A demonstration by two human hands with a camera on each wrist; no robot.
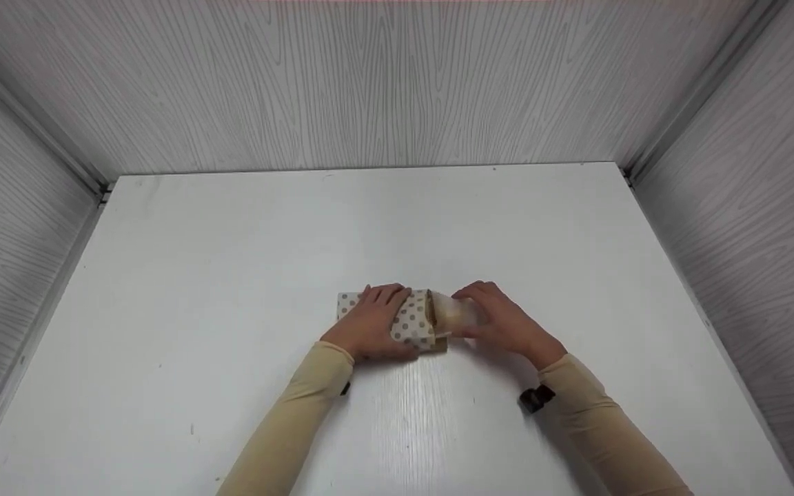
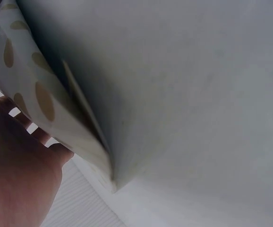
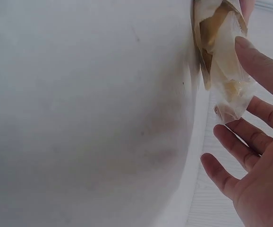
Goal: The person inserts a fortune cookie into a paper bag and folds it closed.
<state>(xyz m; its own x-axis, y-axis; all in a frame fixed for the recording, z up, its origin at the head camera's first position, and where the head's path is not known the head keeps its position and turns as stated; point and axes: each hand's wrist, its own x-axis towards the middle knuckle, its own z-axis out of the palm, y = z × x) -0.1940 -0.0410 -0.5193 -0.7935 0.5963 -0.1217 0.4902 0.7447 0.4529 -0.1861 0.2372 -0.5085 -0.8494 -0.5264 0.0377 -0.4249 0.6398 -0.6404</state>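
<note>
A white paper bag with tan-grey polka dots (image 1: 412, 322) lies on its side on the table, its mouth facing right. Across its middle, my left hand (image 1: 371, 324) grips it, fingers over the far side and thumb along the near side. Out of the mouth sticks a clear plastic bag (image 3: 231, 87) with something pale yellowish inside. My right hand (image 1: 500, 318) holds this plastic between thumb and index finger; its other fingers are spread below in the right wrist view. What lies deeper in the paper bag is hidden.
The white table (image 1: 231, 234) is bounded by grey wood-grain panels at the back (image 1: 383, 89), left and right. A dark wrist device (image 1: 537, 398) sits at the right sleeve, and both forearms reach in from the front edge.
</note>
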